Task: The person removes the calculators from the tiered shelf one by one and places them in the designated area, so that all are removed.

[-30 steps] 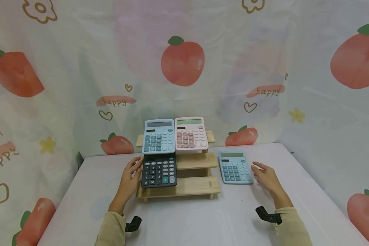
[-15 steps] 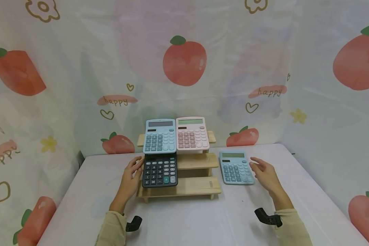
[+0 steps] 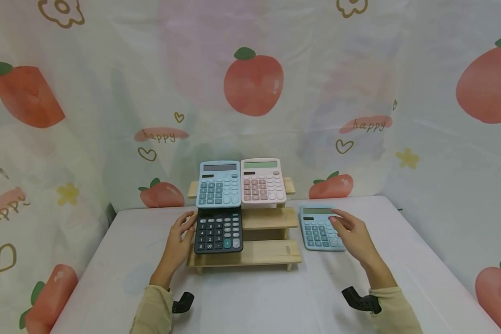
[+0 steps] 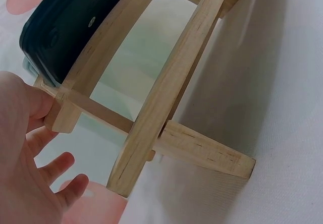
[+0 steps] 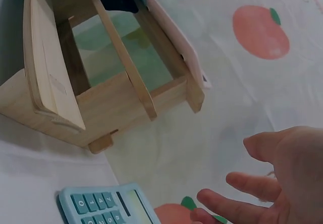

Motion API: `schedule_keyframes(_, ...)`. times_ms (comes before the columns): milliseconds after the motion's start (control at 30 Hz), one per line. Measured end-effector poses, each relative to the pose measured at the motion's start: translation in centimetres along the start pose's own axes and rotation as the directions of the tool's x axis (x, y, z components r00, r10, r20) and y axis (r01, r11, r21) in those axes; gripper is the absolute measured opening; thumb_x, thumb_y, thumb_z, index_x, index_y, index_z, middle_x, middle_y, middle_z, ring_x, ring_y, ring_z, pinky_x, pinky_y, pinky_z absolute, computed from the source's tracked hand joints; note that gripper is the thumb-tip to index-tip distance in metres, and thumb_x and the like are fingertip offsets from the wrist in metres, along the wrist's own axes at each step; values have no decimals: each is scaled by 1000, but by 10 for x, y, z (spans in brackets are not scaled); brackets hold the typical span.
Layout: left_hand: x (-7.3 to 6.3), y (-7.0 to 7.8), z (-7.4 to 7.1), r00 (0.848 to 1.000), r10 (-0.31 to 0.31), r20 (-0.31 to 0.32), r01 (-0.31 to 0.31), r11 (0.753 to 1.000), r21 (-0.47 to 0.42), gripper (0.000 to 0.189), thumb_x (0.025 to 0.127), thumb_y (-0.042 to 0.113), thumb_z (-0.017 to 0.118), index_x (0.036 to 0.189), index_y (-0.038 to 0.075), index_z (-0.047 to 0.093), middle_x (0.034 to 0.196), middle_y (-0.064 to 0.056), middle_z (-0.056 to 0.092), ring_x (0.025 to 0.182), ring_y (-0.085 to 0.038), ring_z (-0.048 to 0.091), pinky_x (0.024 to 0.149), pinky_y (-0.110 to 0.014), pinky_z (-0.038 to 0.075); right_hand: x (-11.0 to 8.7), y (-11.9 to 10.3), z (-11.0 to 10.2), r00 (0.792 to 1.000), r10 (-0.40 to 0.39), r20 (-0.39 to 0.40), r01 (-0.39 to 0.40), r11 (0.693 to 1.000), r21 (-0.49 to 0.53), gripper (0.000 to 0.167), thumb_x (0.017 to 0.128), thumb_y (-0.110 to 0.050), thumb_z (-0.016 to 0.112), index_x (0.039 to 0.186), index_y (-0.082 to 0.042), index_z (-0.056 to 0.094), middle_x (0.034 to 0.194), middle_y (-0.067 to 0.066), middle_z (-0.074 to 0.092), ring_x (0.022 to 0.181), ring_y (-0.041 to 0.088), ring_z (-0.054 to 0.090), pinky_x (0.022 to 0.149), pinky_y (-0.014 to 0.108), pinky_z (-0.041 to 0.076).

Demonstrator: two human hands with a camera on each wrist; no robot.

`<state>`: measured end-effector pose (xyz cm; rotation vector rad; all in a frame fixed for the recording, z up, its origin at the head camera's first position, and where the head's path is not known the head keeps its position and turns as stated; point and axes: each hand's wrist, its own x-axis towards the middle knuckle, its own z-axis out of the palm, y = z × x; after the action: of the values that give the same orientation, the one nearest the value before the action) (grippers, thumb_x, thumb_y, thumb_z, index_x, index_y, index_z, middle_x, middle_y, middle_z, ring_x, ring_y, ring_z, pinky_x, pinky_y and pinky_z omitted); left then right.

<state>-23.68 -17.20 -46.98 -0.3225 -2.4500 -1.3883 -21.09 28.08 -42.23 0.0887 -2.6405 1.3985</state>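
Note:
My left hand (image 3: pixel 176 241) is at the left side of a tiered wooden rack (image 3: pixel 250 260). In the left wrist view its thumb touches a wooden end block (image 4: pixel 64 114), with the other fingers loosely spread. Beside it, a black calculator (image 3: pixel 218 231) leans on the rack. A light blue calculator (image 3: pixel 219 184) and a pink calculator (image 3: pixel 263 181) stand side by side on the top tier. Over the right edge of another light blue calculator (image 3: pixel 319 229), lying on the table, hovers my right hand (image 3: pixel 356 239). Its fingers are relaxed and hold nothing in the right wrist view.
A white cloth covers the table (image 3: pixel 250 301). Behind it hangs a fruit-printed backdrop (image 3: pixel 208 93), close to the rack. Bare parts of the middle shelf (image 3: pixel 271 219) and bottom shelf (image 3: pixel 263 253) show to the right of the black calculator.
My right hand has moved left, from beside the light blue calculator on the table to over its right edge. My left hand stays at the rack. The head view has shifted slightly.

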Motion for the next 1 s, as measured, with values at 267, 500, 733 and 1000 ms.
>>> schedule_keyframes(267, 1, -2, 1, 1000, -12, -5, 13, 1000, 4, 40, 106, 8, 46, 143, -6, 51, 155, -24, 42, 146, -48, 34, 116, -68, 28, -8, -22, 10, 993, -114, 30, 114, 993, 8, 48, 107, -23, 49, 148, 1, 46, 139, 31, 58, 129, 48, 56, 96, 48, 56)
schedule_keyframes(500, 2, -4, 1, 1000, -2, -15, 2, 1000, -6, 40, 105, 6, 46, 143, -6, 52, 154, -24, 43, 146, -48, 34, 118, -68, 26, -12, -36, 30, 975, -221, 30, 219, 974, 56, 41, 106, -17, 52, 144, -2, 52, 132, 24, 66, 120, 15, 64, 91, 27, 55)
schedule_keyframes(733, 2, -5, 2, 999, 15, -30, -14, 1000, 18, 39, 105, 7, 47, 142, -6, 53, 153, -25, 45, 146, -46, 35, 119, -67, 24, -16, -42, 55, 956, -292, 14, 289, 950, 119, 38, 104, -13, 55, 138, 1, 57, 123, 21, 69, 113, 10, 65, 84, 21, 52)
schedule_keyframes(1000, 1, -3, 2, 999, 26, -40, -24, 999, 46, 38, 105, 7, 49, 140, -6, 55, 153, -23, 47, 146, -46, 37, 118, -67, 24, -17, -43, 74, 958, -278, 75, 268, 956, 120, 36, 103, -14, 56, 137, -1, 59, 120, 15, 72, 110, 22, 68, 83, 26, 52)
